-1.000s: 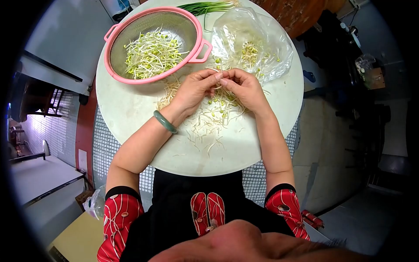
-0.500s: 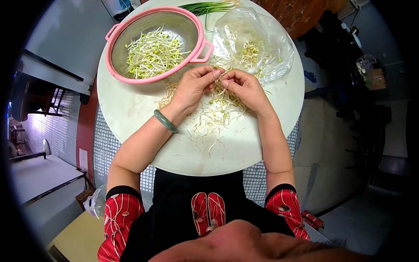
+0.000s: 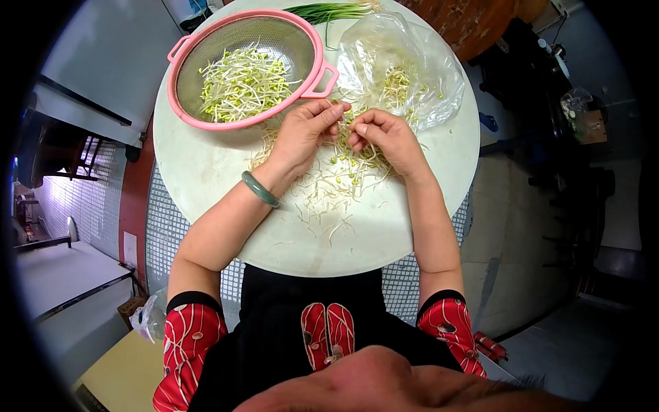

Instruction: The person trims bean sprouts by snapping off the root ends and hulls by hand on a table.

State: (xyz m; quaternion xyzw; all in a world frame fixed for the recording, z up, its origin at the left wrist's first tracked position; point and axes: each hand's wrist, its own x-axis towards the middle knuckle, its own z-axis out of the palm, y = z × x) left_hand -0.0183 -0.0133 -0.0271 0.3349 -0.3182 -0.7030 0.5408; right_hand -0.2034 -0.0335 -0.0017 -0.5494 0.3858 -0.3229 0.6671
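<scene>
My left hand (image 3: 307, 134), below a green bangle (image 3: 260, 189) on its wrist, is pinched closed over the pile, near the colander's handle; what its fingertips hold is too small to make out. My right hand (image 3: 386, 139) is just to its right, thumb and fingers curled together, anything between them too small to tell. Bean sprouts and loose root ends (image 3: 341, 180) lie under and below both hands. More sprouts (image 3: 245, 85) fill part of the pink-rimmed mesh colander (image 3: 180, 103) at the upper left. A clear plastic bag (image 3: 439, 79) with some sprouts inside lies at the upper right.
The round pale table (image 3: 302, 254) reaches toward my lap. Green onions (image 3: 329, 12) lie at its far edge. Beyond it at the upper right is a brown wooden surface (image 3: 467, 24). A white-topped surface (image 3: 72, 278) stands at the lower left.
My hands have moved apart from touching fingertips, the left slightly up and the right slightly to the right and down. The colander and bag look unchanged.
</scene>
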